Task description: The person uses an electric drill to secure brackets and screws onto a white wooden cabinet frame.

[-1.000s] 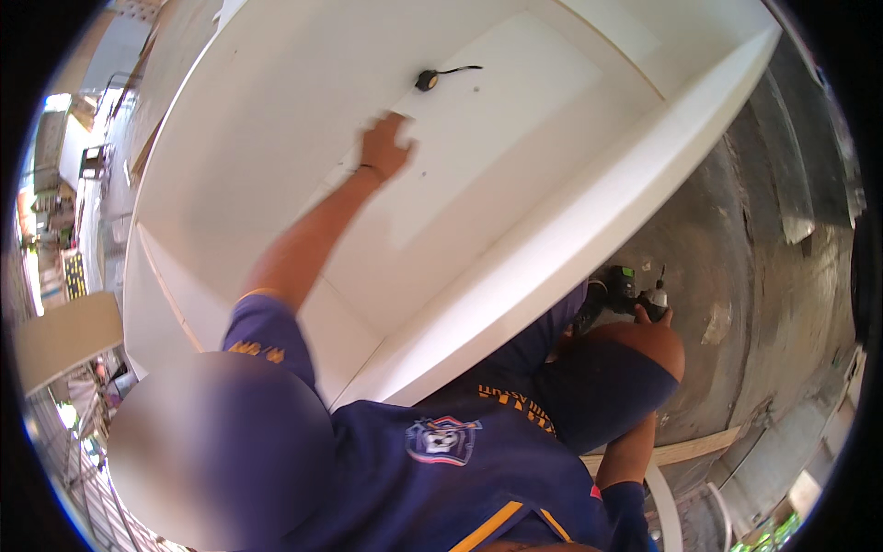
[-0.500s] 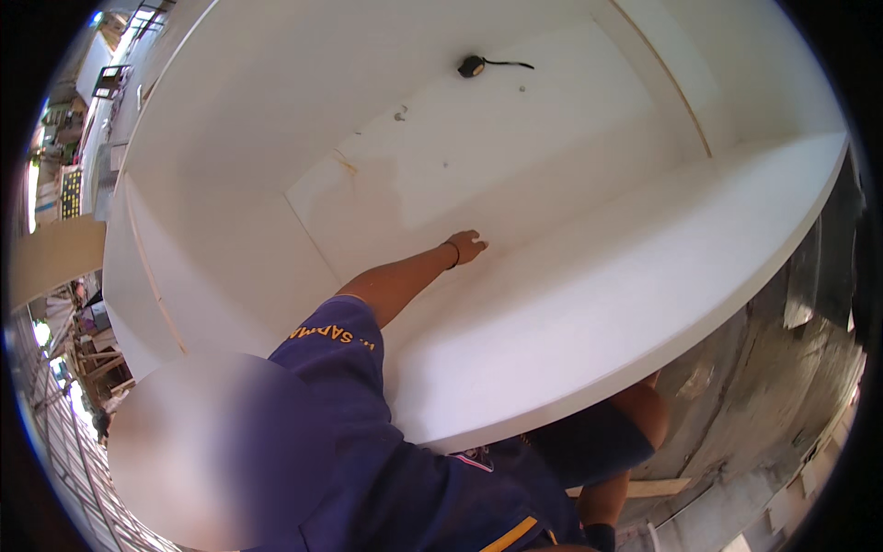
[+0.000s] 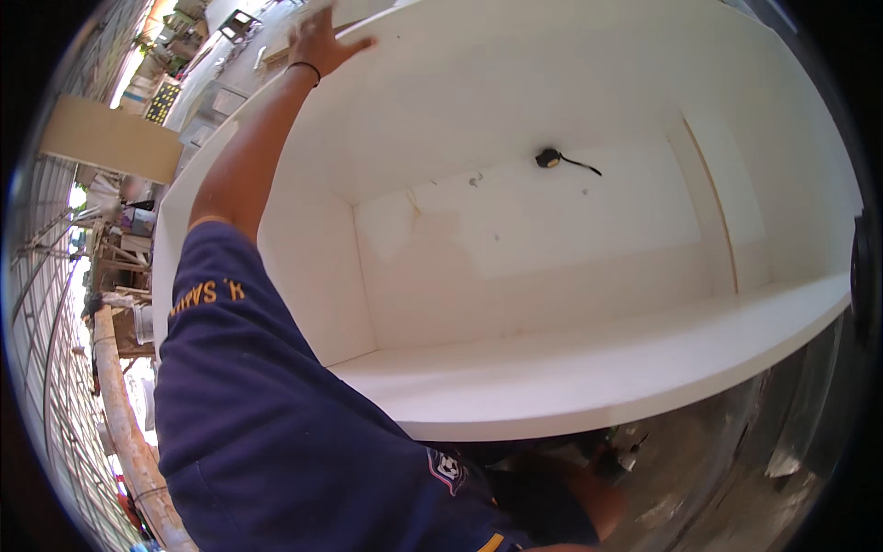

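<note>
A large white box-like cabinet [image 3: 589, 412] lies with its open side toward me. At its far left rim is my left hand [image 3: 324, 48], a dark band on the wrist, thumb and fingers spread. The hand is slightly smeared and seems to hold nothing; I cannot tell whether it touches the rim. Inside the cabinet, a black tape measure [image 3: 548, 158] with a dark strap lies on the inner panel. Small hardware bits [image 3: 475, 179] and a thin wood splinter [image 3: 414, 204] lie to its left. My right hand is out of sight.
A white panel with a bare wood edge [image 3: 713, 207] stands inside the cabinet's right end. Outside on the left are a tan board [image 3: 110, 138], a long pole-like timber [image 3: 131, 414] and a dark stool [image 3: 239, 26]. Grey floor [image 3: 708, 478] shows at lower right.
My left hand has left the inside of the cabinet near its close wall and moved up and left to the far rim. The view has shifted; the tape measure stays inside.
</note>
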Available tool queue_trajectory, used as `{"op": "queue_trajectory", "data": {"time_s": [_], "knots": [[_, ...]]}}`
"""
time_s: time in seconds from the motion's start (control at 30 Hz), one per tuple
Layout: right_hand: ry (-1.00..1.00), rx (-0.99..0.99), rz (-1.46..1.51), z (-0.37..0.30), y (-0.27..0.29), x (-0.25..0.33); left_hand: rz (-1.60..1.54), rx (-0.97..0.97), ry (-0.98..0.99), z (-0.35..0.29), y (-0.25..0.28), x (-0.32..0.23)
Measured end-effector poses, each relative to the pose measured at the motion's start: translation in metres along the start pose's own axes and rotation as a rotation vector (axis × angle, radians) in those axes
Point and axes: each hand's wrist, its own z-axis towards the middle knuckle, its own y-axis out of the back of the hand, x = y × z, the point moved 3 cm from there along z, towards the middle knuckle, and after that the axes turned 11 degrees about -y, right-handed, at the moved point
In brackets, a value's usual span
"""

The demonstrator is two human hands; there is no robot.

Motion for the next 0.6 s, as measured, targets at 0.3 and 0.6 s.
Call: {"op": "queue_trajectory", "data": {"time_s": [0.3,0.6], "knots": [[0.046,0.143,0.065,-0.040,0.073,0.035,-0.156,0.550,0.081,0.018,-0.008,-0.004],[0.169,-0.173,0.058,-0.243,0.312,0.314,-0.166,0.575,0.145,-0.005,-0.008,-0.013]]}}
